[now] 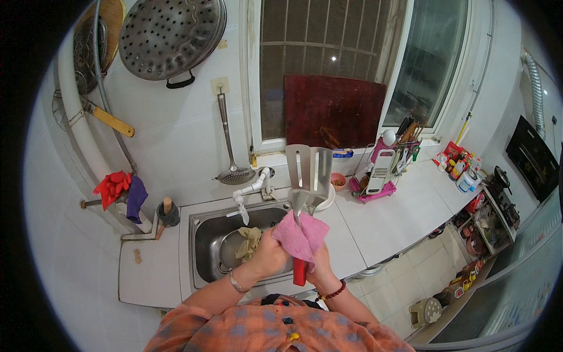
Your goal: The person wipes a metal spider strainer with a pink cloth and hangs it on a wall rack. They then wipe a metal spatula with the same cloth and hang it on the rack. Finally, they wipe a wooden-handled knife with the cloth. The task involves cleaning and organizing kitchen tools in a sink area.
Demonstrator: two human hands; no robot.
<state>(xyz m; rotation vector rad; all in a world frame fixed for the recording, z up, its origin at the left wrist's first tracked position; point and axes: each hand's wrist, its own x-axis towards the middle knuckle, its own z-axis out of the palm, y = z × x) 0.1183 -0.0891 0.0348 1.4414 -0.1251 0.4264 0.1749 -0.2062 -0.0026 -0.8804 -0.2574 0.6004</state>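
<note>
My left hand (269, 254) and my right hand (322, 263) meet in front of my chest, at the near right part of the sink. Between them a pink cloth (295, 234) is wrapped around the necks of metal kitchen turners (299, 165). Two slotted blades stand upright above the cloth, side by side. Below it sticks out a red handle (299, 273), next to my right palm. The cloth and fingers hide where the necks join the handle, so I cannot tell whether these are separate tools.
A steel sink (206, 264) holds a pan and a yellowish cloth (249, 244) under a white faucet (250, 189). White bowls (326, 203) stand behind the turners. Along the wall are a pink utensil rack (380, 189) and a small pink bowl (338, 180). A mortar (169, 214) stands left.
</note>
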